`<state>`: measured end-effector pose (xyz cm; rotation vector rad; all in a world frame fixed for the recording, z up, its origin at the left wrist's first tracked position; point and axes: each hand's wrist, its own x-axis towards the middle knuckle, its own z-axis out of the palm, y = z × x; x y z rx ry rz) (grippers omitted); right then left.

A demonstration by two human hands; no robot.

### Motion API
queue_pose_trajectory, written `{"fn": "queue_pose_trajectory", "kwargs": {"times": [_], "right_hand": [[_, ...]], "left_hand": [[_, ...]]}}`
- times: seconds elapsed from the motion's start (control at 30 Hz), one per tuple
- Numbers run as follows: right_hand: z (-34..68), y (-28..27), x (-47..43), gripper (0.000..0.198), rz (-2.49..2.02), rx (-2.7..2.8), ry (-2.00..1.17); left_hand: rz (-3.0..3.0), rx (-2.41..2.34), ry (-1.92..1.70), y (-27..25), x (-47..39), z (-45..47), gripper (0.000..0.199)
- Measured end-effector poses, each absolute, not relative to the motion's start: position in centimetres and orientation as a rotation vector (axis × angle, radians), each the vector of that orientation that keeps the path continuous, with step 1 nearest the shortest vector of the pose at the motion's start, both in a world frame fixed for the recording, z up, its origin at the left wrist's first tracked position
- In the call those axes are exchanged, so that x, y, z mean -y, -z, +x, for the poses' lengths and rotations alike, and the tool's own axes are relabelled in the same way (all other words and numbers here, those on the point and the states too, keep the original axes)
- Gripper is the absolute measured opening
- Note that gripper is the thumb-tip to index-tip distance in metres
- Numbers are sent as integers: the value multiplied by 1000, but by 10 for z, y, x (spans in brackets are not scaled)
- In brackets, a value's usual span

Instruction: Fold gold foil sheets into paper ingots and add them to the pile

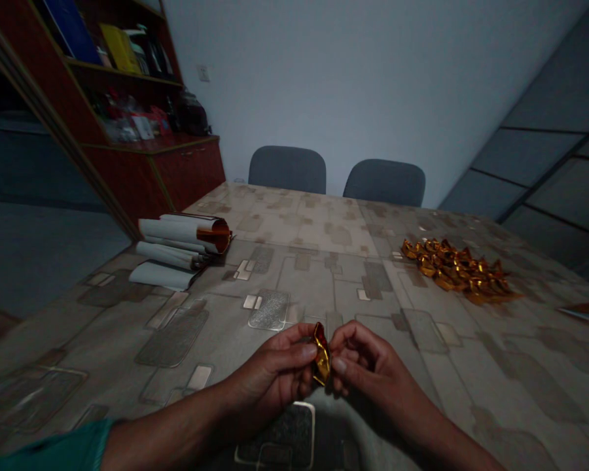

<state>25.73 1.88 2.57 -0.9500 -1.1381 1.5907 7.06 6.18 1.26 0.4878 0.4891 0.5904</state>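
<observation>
A small folded gold foil paper piece [321, 356] stands upright between my two hands, above the near part of the table. My left hand [285, 363] pinches its left side, with the thumb lying across the front. At its right edge, my right hand [366, 360] has thumb and index finger closed on the foil, and the other fingers curl behind. Farther right on the table lies a cluster of several similar folded gold foil pieces [464, 271]. To the left rests a stack of curled sheets [177, 245], pale on the outside and gold inside.
A patterned cloth covers the table [314, 275]. Two grey chairs [287, 169] stand behind its far edge. One flat gold-and-white sheet [586, 311] lies at the right edge. A reddish wooden cabinet [186, 173] with filled shelves stands at the back left.
</observation>
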Motion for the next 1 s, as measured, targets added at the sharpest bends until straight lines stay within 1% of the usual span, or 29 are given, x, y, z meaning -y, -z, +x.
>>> {"fn": "queue_pose_trajectory", "kwargs": {"times": [0.2, 0.37, 0.57, 0.7, 0.83, 1.0], "right_hand": [[258, -27, -19, 31, -950, 1148, -1624], [257, -20, -20, 42, -939, 1121, -1617], [258, -18, -22, 34, -973, 1084, -1542], [257, -17, -22, 34, -972, 1055, -1521], [256, -16, -23, 32, -988, 1061, -1502], [256, -16, -23, 28, -975, 1013, -1491]], "left_hand": [[456, -509, -650, -19, -63, 71, 32], [536, -546, -733, -23, -61, 73, 37], [826, -681, -769, -11, -62, 73, 43], [958, -750, -853, -10, -63, 74, 40], [1013, -836, -860, -17, -61, 74, 37], [1339, -864, -903, -23, -59, 71, 21]]}}
